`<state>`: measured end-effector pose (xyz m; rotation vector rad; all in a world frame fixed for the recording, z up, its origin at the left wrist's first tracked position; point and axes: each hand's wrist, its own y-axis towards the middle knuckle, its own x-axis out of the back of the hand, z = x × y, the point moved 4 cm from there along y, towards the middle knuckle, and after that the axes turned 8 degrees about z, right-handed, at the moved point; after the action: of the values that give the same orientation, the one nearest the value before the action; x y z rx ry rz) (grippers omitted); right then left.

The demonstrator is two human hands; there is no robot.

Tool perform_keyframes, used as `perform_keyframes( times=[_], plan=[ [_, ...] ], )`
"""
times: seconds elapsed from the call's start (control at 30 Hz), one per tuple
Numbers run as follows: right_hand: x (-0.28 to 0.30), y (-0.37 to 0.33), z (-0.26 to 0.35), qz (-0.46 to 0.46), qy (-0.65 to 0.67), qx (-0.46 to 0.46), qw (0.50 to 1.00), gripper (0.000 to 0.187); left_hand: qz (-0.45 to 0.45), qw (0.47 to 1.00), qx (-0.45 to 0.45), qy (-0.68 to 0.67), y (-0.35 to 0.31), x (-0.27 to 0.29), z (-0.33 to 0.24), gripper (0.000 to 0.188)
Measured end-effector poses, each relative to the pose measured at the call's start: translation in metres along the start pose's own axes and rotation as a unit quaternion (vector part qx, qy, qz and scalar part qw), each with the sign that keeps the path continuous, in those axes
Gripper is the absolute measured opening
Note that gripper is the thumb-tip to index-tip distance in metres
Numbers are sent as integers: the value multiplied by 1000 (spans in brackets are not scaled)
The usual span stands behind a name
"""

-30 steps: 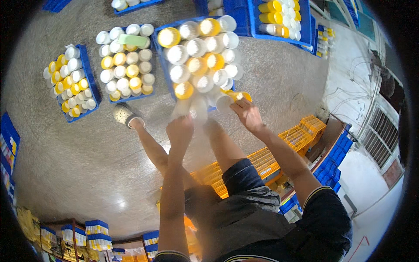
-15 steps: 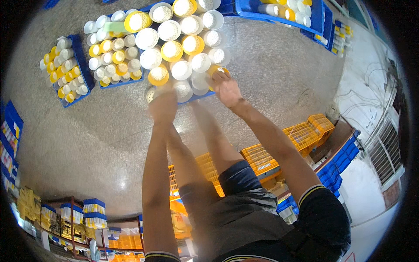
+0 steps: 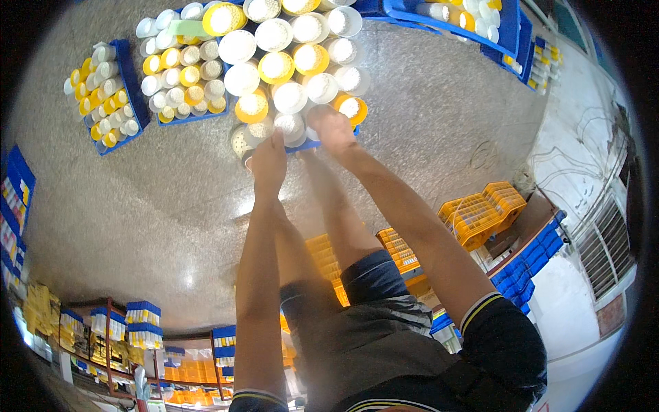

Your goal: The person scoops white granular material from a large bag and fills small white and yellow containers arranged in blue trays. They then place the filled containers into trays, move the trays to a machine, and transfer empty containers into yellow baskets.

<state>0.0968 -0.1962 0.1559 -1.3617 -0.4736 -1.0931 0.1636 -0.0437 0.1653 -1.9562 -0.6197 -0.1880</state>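
Note:
Rows of round, cup-like containers stand packed together in front of me, white ones [image 3: 290, 98] mixed with yellow ones [image 3: 252, 106]. Their bright tops show a dotted pattern. Beneath them shows the edge of a blue crate [image 3: 307, 145]. My left hand [image 3: 268, 163] is at the near row, its fingertips at a white container and a dotted pale container [image 3: 239, 140] beside it on the left. My right hand [image 3: 334, 132] reaches over the near right containers, just left of a yellow one [image 3: 351, 108]. Motion smears its fingers, and neither hand's grip shows clearly.
More blue crates [image 3: 132, 82] of white and yellow containers lie on the grey floor [image 3: 171, 199] to the left and far right. Behind my legs stand orange crates [image 3: 467, 218]. Shelving [image 3: 110, 343] is at lower left, a white wall [image 3: 559, 151] at right.
My right hand has moved left, away from the yellow container at the near right corner. My left hand has shifted a little right, uncovering more of the dotted pale container.

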Motion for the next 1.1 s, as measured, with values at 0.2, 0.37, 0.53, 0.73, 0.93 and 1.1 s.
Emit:
perform_keyframes(
  times=[0.2, 0.37, 0.53, 0.73, 0.93, 1.1],
  plan=[
    [31, -29, -2, -68, 119, 0, 991, 31, 115, 780, 122, -603, -18, -35, 47, 30],
    [60, -43, 12, -71, 219, -43, 972, 30, 123, 723, 73, -676, -26, -42, 39, 31],
    [85, -64, 66, -75, 311, 84, 944, 29, 128, 758, 9, -639, -25, -32, 28, 29],
    [74, -29, 100, -127, 222, 61, 965, 30, 67, 773, -26, -631, -13, -9, 57, 24],
    [11, 30, 127, -10, -71, 72, 995, 11, 28, 640, 115, -759, -18, -2, 117, 23],
    [-15, 41, 129, -19, -98, 49, 994, 9, 15, 612, 94, -785, -22, -8, 153, 18]
  ],
)
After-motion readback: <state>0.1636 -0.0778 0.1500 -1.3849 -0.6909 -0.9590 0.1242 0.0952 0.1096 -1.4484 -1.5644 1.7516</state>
